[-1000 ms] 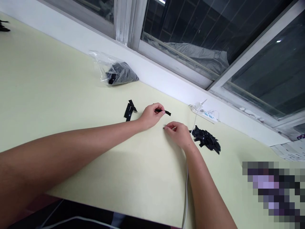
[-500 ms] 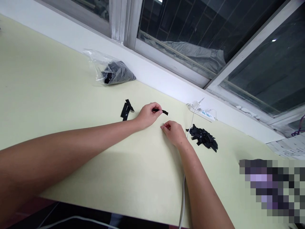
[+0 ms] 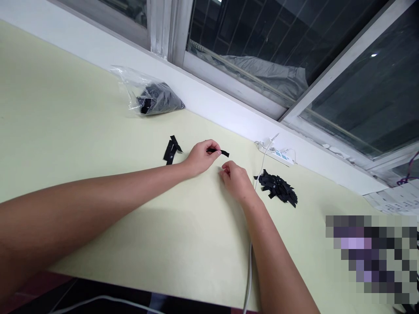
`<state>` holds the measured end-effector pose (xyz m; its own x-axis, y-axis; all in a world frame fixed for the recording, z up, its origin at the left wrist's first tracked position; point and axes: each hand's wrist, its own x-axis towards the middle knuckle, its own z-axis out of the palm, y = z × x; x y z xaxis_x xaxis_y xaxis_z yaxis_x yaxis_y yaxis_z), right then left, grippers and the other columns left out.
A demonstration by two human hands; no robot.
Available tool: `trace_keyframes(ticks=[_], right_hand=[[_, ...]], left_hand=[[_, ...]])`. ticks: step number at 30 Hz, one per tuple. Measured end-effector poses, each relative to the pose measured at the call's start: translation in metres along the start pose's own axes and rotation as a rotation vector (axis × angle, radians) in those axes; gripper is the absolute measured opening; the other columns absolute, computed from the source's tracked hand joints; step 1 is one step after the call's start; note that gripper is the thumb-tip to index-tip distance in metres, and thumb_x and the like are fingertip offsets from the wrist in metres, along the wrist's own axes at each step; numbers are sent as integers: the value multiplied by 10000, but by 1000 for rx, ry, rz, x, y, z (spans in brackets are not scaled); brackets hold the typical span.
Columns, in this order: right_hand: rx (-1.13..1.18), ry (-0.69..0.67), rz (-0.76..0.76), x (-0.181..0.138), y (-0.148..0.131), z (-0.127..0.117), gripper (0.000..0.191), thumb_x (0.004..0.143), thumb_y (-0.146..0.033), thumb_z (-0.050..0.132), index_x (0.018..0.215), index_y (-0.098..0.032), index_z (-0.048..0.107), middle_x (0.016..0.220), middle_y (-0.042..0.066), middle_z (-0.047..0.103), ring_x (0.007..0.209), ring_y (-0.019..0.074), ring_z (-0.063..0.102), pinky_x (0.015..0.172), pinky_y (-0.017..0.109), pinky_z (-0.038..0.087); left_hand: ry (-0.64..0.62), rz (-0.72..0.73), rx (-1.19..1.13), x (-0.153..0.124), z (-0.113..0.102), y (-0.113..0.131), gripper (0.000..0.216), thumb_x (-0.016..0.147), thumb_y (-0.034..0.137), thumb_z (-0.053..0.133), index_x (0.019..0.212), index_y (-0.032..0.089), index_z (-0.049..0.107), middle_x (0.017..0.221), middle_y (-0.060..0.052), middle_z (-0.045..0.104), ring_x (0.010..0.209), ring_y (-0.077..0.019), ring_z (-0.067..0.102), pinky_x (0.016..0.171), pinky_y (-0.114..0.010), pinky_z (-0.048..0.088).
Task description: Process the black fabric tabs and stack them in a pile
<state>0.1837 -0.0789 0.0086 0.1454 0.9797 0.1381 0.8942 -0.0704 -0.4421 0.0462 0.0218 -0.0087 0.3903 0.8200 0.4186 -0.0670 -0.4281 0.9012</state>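
Nearest me is the smooth, pale yellow-green tabletop (image 3: 157,240); a slim white cable (image 3: 250,270) crosses its front edge, passes under my right forearm and comes out beyond. My right hand (image 3: 234,176) is low over the tabletop, fingers curled in, thumb close to the forefinger; I can't tell whether anything is between them. To its right, past the cable, lies a loose heap of flat black strips (image 3: 278,188). Slightly farther off, my left hand (image 3: 203,157) pinches a short, narrow black strip (image 3: 224,153), whose free end points right, just beyond my right fingertips. Left of that hand a few overlapping flat black pieces (image 3: 169,152) lie together, one with a small white mark. Over on the right sits a long white power strip (image 3: 278,155). Farther back, a clear plastic bag (image 3: 163,98) with black contents rests beside a white ledge (image 3: 212,102), below a white-framed window (image 3: 248,30).
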Motion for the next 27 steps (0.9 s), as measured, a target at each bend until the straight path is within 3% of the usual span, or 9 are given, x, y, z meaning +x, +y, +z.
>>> trace_keyframes(ticks=[6, 15, 22, 27], right_hand=[[288, 42, 52, 1, 9, -7, 175, 831, -170, 517, 989, -210, 581, 822, 8, 685, 729, 156, 637, 740, 293, 473], [191, 208, 177, 9, 34, -13, 234, 881, -297, 435, 1011, -186, 594, 866, 51, 675, 726, 188, 635, 744, 340, 460], [421, 413, 211, 12, 41, -22, 341, 862, -481, 539, 986, -173, 618, 856, 48, 675, 685, 168, 645, 710, 333, 512], [611, 283, 161, 10, 21, -15, 414, 783, -553, 644, 912, -161, 621, 769, 41, 657, 650, 152, 605, 644, 305, 512]], left_hand=[[-1, 5, -6, 0, 0, 0, 74, 824, 239, 626, 835, 167, 616, 845, -23, 643, 758, -134, 563, 759, -301, 484], [-55, 38, 20, -2, 1, -2, 85, 837, 256, 613, 847, 172, 610, 845, -24, 645, 768, -143, 579, 736, -294, 478], [-336, 233, 177, -13, 1, 9, 103, 872, 260, 572, 873, 205, 659, 875, -32, 661, 762, -161, 586, 718, -311, 468], [-375, 232, 162, -15, 1, 10, 101, 853, 252, 597, 887, 213, 684, 866, -28, 678, 757, -165, 601, 719, -319, 477]])
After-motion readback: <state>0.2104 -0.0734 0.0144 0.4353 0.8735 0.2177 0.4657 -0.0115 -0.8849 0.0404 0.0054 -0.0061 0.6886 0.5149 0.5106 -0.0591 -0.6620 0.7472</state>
